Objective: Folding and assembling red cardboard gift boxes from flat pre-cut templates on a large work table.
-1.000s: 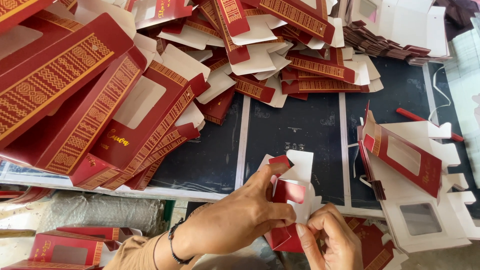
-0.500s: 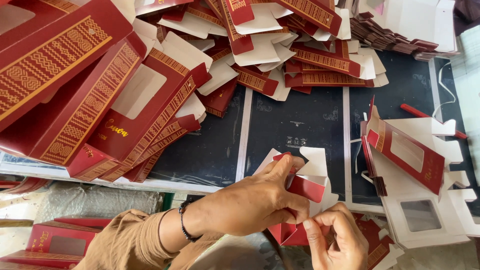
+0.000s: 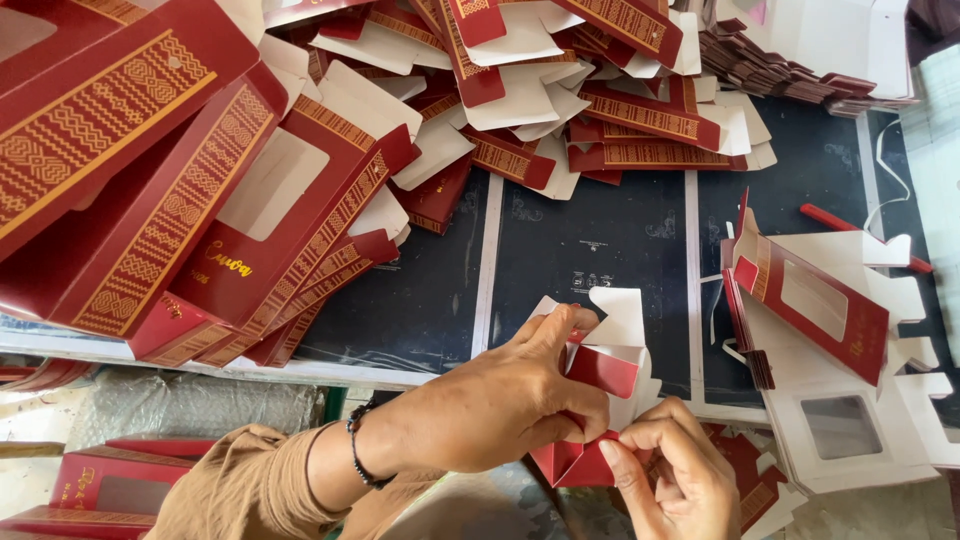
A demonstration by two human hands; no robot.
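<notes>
My left hand [image 3: 505, 400] grips a small red-and-white cardboard box blank [image 3: 605, 370], fingers wrapped over its upper flaps. My right hand [image 3: 670, 470] pinches the red lower corner of the same blank from below. The blank is partly folded, its white inner flaps sticking up above my fingers. It is held just over the near edge of the dark table [image 3: 590, 240]. A dark bead bracelet [image 3: 357, 455] circles my left wrist.
Large assembled red boxes with gold patterns and window cut-outs [image 3: 200, 190] pile up at the left. Flat red-and-white blanks [image 3: 560, 90] are heaped at the back. A stack of folded window boxes [image 3: 830, 330] stands at the right, with a red pen [image 3: 860, 235] beyond it.
Both hands have kept working the same blank. My left hand has closed further over its flaps and the red flap is folded over more.
</notes>
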